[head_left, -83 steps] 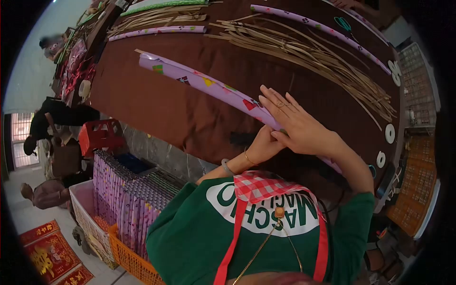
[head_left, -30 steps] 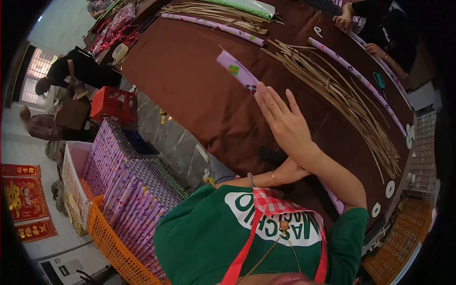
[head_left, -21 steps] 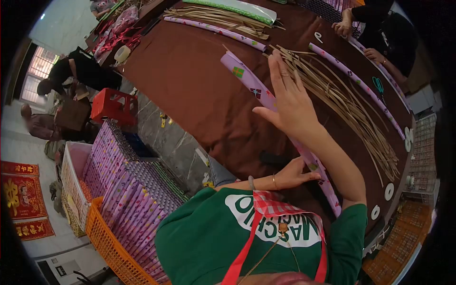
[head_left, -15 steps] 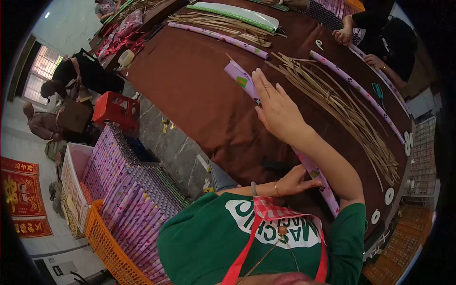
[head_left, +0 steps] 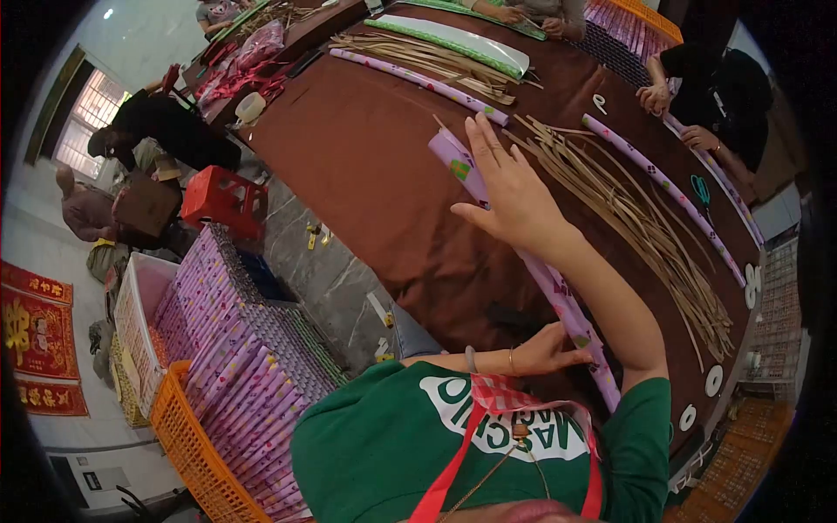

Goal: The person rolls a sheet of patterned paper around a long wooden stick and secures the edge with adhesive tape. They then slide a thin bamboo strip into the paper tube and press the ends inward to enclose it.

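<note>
A long purple patterned roll (head_left: 555, 292) lies slantwise on the brown table cover, its far end looser and wider, with a thin strip tip poking out. My right hand (head_left: 514, 192) rests flat across the far part of this roll, palm down, fingers extended and thumb spread to the left. Nearer my body, my left hand (head_left: 549, 350) grips the same roll from the left side, thumb and fingers around it; its fingertips are partly hidden.
Brown strips (head_left: 636, 209) lie right of the roll, with another purple roll (head_left: 667, 183) and teal scissors (head_left: 700, 187) beyond. Co-workers' hands (head_left: 654, 98) are at the far right edge. Stacked purple rolls (head_left: 253, 375) fill an orange crate (head_left: 196, 444) at left. A red stool (head_left: 222, 205) stands on the floor.
My right thumb has spread away from the fingers, and the right hand sits slightly farther right in view. More of the roll's middle shows. The whole scene has shifted slightly with the camera.
</note>
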Motion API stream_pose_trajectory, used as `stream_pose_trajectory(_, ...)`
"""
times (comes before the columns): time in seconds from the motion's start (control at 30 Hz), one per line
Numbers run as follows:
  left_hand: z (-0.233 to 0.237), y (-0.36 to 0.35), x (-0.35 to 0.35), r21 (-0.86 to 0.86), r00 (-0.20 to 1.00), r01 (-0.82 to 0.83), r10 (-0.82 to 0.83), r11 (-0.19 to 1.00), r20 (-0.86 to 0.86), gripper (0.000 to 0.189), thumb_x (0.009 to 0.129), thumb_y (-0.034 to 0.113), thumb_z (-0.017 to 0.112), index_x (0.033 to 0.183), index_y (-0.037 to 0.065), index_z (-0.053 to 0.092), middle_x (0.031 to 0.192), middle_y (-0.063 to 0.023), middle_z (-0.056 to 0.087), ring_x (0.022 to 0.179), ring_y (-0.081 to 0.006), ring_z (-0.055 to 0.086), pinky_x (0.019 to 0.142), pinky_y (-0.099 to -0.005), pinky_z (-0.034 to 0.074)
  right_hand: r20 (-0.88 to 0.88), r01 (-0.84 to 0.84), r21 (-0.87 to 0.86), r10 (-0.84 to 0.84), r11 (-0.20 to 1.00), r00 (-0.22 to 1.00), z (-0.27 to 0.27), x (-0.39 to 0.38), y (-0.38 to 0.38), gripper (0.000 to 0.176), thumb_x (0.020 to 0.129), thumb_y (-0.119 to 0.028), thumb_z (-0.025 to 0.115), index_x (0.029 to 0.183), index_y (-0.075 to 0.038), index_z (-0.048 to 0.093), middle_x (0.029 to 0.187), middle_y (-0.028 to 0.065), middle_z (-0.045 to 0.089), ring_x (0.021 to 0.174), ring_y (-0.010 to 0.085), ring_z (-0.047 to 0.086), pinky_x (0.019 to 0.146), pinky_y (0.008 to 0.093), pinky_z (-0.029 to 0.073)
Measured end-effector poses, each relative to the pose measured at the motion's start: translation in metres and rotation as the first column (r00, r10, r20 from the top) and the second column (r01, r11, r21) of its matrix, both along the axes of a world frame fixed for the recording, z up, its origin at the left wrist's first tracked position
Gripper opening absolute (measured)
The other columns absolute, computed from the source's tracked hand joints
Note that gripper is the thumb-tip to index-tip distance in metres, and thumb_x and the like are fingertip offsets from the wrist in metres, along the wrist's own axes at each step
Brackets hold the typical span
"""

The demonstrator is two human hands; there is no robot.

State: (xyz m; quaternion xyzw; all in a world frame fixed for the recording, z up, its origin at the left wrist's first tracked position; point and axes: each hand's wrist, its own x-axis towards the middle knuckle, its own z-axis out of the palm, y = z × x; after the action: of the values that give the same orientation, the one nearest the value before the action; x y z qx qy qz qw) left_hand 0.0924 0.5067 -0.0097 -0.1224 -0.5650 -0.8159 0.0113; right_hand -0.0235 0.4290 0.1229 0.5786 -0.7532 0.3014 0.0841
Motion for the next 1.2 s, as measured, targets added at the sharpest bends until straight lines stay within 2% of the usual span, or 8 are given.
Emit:
stream_pose_trajectory(0.23, 0.007, -0.008, 0.003, -0.207, 0.991, -0.067, 0.041, 0.976, -0.127, 0.030, 0.082, 0.022, 0.063, 0.100, 0.001, 0.054, 0.088, -0.0130, 0.061, 0.080, -0.0226, 0.060, 0.073, -0.0326, 0.047, 0.055, -0.193, -0.097, 0.199, 0.976, 0.979, -0.014, 0.003, -0.018, 0.069, 0.080, -0.010, 0.054, 0.136, 0.001, 0.016, 0.136, 0.0296, 0.023, 0.118, 0.0406, 0.038, 0.096, 0.0468, 0.035)
stream_pose_trajectory(0.3, 0.005, -0.010, 0.005, -0.297, 0.998, 0.060, -0.063, 0.953, 0.001, 0.032, 0.084, 0.021, 0.061, 0.106, -0.001, 0.054, 0.101, -0.0134, 0.060, 0.090, -0.0218, 0.058, 0.079, -0.0312, 0.045, -0.031, -0.096, 0.002, 0.096, 0.995, 0.995, -0.012, 0.009, -0.018, 0.066, 0.080, -0.006, 0.051, 0.136, 0.001, 0.017, 0.134, 0.0320, 0.024, 0.112, 0.0420, 0.044, 0.093, 0.0458, 0.037)
stream_pose_trajectory(0.53, -0.001, -0.007, 0.003, -0.351, 0.998, -0.021, -0.003, 0.936, -0.069, 0.038, 0.083, 0.027, 0.060, 0.109, 0.000, 0.053, 0.108, -0.0162, 0.058, 0.100, -0.0297, 0.054, 0.087, -0.0358, 0.041, -0.263, 0.032, -0.008, -0.033, 0.999, 0.964, -0.019, 0.020, -0.023, 0.060, 0.078, -0.002, 0.048, 0.135, -0.002, 0.027, 0.134, 0.0294, 0.027, 0.106, 0.0368, 0.050, 0.092, 0.0446, 0.038)
stream_pose_trajectory(0.6, 0.001, -0.009, 0.004, -0.332, 0.996, -0.033, 0.005, 0.943, -0.086, 0.038, 0.083, 0.027, 0.060, 0.110, 0.000, 0.053, 0.110, -0.0160, 0.057, 0.103, -0.0287, 0.053, 0.090, -0.0357, 0.040, -0.489, 0.044, -0.038, -0.057, 0.998, 0.871, -0.019, 0.021, -0.023, 0.057, 0.079, -0.003, 0.048, 0.133, -0.006, 0.033, 0.134, 0.0271, 0.028, 0.104, 0.0355, 0.051, 0.092, 0.0438, 0.039)
stream_pose_trajectory(0.83, 0.002, -0.007, 0.007, -0.321, 0.997, -0.029, 0.006, 0.946, -0.074, 0.040, 0.082, 0.028, 0.062, 0.109, -0.001, 0.054, 0.110, -0.0160, 0.057, 0.104, -0.0287, 0.053, 0.090, -0.0356, 0.040, -0.435, -0.075, -0.083, 0.032, 0.994, 0.900, -0.005, 0.026, -0.015, 0.060, 0.075, -0.001, 0.052, 0.133, -0.008, 0.035, 0.135, 0.0258, 0.027, 0.102, 0.0367, 0.052, 0.087, 0.0409, 0.043)
stream_pose_trajectory(0.9, 0.003, -0.006, 0.007, -0.314, 0.997, -0.021, -0.002, 0.949, -0.074, 0.039, 0.082, 0.028, 0.063, 0.106, -0.001, 0.056, 0.110, -0.0159, 0.057, 0.103, -0.0290, 0.053, 0.090, -0.0352, 0.040, 0.044, -0.027, -0.173, 0.035, 0.985, 0.998, -0.001, 0.031, -0.015, 0.065, 0.073, 0.000, 0.054, 0.133, -0.007, 0.032, 0.134, 0.0264, 0.029, 0.100, 0.0363, 0.053, 0.082, 0.0379, 0.046)
stream_pose_trajectory(1.1, 0.014, -0.012, 0.010, -0.318, 0.993, 0.100, -0.076, 0.943, 0.088, 0.036, 0.082, 0.025, 0.062, 0.107, -0.001, 0.056, 0.109, -0.0151, 0.058, 0.102, -0.0275, 0.054, 0.090, -0.0344, 0.039, -0.023, -0.047, -0.120, 0.045, 0.992, 0.999, -0.010, 0.026, -0.022, 0.066, 0.072, 0.002, 0.053, 0.133, -0.006, 0.029, 0.127, 0.0205, 0.039, 0.091, 0.0326, 0.056, 0.074, 0.0367, 0.049)
stream_pose_trajectory(1.2, -0.001, -0.007, 0.008, -0.329, 0.998, -0.016, -0.007, 0.944, -0.067, 0.035, 0.082, 0.023, 0.063, 0.108, 0.000, 0.055, 0.109, -0.0144, 0.058, 0.103, -0.0259, 0.053, 0.091, -0.0345, 0.039, -0.045, -0.034, -0.114, 0.029, 0.993, 0.999, -0.013, 0.029, -0.025, 0.067, 0.071, 0.002, 0.053, 0.133, -0.006, 0.029, 0.123, 0.0182, 0.042, 0.088, 0.0313, 0.057, 0.074, 0.0365, 0.050)
